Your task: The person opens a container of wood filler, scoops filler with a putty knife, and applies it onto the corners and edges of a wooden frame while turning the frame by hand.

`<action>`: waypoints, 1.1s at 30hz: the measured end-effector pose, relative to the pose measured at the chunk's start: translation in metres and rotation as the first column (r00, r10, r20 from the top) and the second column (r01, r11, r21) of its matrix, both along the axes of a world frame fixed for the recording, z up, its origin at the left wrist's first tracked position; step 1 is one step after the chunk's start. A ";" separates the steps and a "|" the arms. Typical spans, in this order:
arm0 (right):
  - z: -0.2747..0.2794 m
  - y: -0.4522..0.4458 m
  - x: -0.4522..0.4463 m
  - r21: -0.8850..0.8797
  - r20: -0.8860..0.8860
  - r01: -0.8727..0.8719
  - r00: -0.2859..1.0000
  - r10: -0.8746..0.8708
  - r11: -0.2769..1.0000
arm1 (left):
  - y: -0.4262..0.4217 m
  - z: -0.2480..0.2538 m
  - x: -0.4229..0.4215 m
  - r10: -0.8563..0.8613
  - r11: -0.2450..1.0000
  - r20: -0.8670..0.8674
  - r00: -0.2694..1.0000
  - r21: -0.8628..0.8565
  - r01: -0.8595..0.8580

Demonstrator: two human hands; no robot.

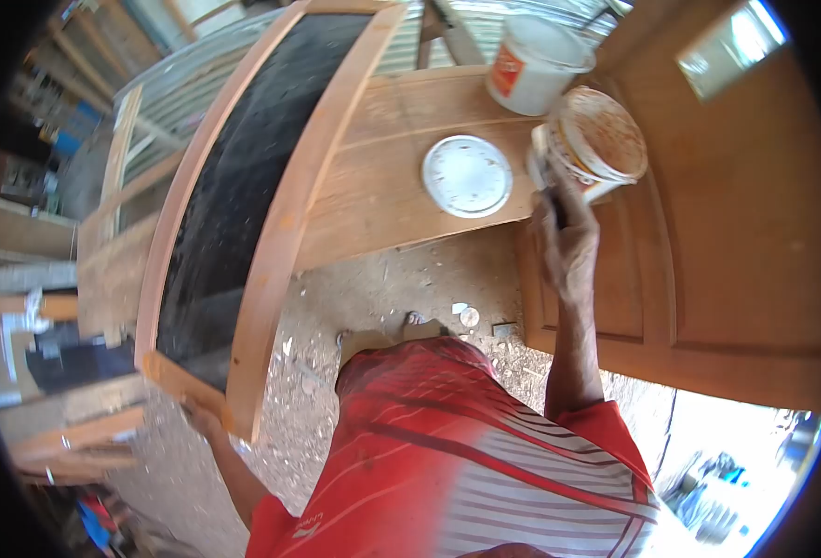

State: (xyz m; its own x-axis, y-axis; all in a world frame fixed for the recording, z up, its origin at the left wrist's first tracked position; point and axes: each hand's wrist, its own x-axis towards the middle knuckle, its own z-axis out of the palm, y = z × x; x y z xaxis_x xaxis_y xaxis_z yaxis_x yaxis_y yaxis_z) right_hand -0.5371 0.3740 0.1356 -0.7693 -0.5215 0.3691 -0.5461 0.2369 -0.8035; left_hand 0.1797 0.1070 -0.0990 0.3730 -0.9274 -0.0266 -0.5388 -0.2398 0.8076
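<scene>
A long wooden frame with a dark panel [252, 177] lies tilted at the left, its upper part over the wooden bench [373, 195]. My left hand [207, 420] touches the frame's lower end, its fingers partly hidden behind the wood. At the right, my right hand [568, 228] is closed at the near side of a small white tub [601, 139] with brown stains. The fingers are partly hidden, and something dark shows beside them. A round white lid [467, 177] lies on the bench, left of the tub. Behind the tub stands a larger white bucket [539, 65] with an orange label.
A large panelled wooden door [736, 242] stands at the right. Corrugated metal sheeting [396, 46] is behind the bench. Timber pieces [75, 428] are stacked at the far left. Debris is scattered over the dirt floor [336, 307].
</scene>
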 end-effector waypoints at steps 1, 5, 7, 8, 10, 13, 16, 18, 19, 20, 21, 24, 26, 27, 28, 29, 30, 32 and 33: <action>0.005 0.011 -0.014 -0.026 -0.109 0.143 0.983 -0.145 0.989 | -0.002 0.006 -0.005 -0.018 1.000 0.027 0.999 -0.024 0.019; -0.017 0.036 -0.057 0.163 -0.248 0.479 0.866 -0.434 0.863 | 0.004 0.028 -0.024 0.009 1.000 0.033 0.999 0.025 -0.010; -0.052 0.039 -0.060 0.233 -0.289 0.507 0.851 -0.439 0.829 | 0.006 0.036 -0.038 0.013 0.999 0.048 0.999 0.049 -0.015; -0.070 0.041 -0.053 0.251 -0.301 0.496 0.856 -0.420 0.831 | 0.006 0.036 -0.036 0.005 0.999 0.030 1.000 0.041 -0.006; -0.102 0.047 -0.039 0.292 -0.243 0.383 0.916 -0.319 0.876 | 0.002 0.025 -0.032 0.007 1.000 -0.046 0.999 -0.010 -0.007; -0.132 0.037 -0.010 0.367 -0.155 0.124 0.985 -0.071 0.922 | 0.006 0.025 -0.042 0.052 0.998 -0.138 0.989 -0.025 -0.055; -0.115 -0.006 0.005 0.071 -0.263 0.100 0.962 -0.078 0.992 | 0.003 0.006 -0.022 0.011 0.998 -0.065 0.998 -0.061 -0.015; -0.130 -0.022 -0.004 0.092 -0.049 0.067 0.997 -0.063 0.994 | -0.002 -0.001 -0.015 0.049 0.997 -0.161 0.986 -0.045 -0.057; -0.136 -0.030 -0.009 0.216 0.000 0.080 0.997 -0.082 0.973 | -0.014 -0.033 0.020 0.018 0.994 0.045 0.999 -0.106 -0.013; -0.139 -0.031 -0.014 0.317 0.063 0.052 0.995 -0.075 0.947 | -0.001 -0.014 0.006 0.054 0.995 0.111 0.992 -0.093 -0.044; -0.144 -0.039 -0.027 0.378 0.095 0.027 0.993 -0.068 0.925 | 0.010 0.021 -0.028 0.079 0.997 0.025 0.997 -0.011 -0.079; -0.170 -0.060 -0.076 0.330 -0.200 0.161 0.975 -0.097 0.930 | 0.031 0.051 -0.060 0.068 0.997 -0.009 0.998 0.029 -0.068; -0.180 -0.065 -0.090 0.359 -0.203 0.233 0.965 -0.168 0.904 | 0.017 0.050 -0.057 0.030 1.000 0.094 0.995 -0.007 -0.029; -0.194 -0.063 -0.094 0.360 -0.268 0.251 0.950 -0.158 0.899 | 0.019 0.047 -0.048 0.027 0.999 0.193 0.981 -0.022 -0.023; -0.206 -0.060 -0.104 0.363 -0.338 0.283 0.928 -0.157 0.888 | 0.017 0.042 -0.037 0.012 0.999 0.283 0.959 -0.037 -0.002; -0.208 -0.053 -0.117 0.365 -0.411 0.320 0.898 -0.157 0.874 | 0.008 0.036 -0.040 -0.003 0.998 0.366 0.931 -0.053 0.024; -0.200 -0.048 -0.120 0.415 -0.249 0.261 0.954 -0.167 0.871 | 0.005 0.050 -0.061 0.030 0.994 0.537 0.843 -0.108 0.033; -0.192 -0.054 -0.115 0.497 -0.086 0.212 0.977 -0.196 0.841 | -0.001 0.109 -0.126 0.003 0.961 0.610 0.793 -0.222 0.167; -0.194 -0.052 -0.108 0.557 -0.094 0.228 0.973 -0.213 0.798 | -0.006 0.130 -0.161 -0.093 0.923 0.533 0.841 -0.270 0.273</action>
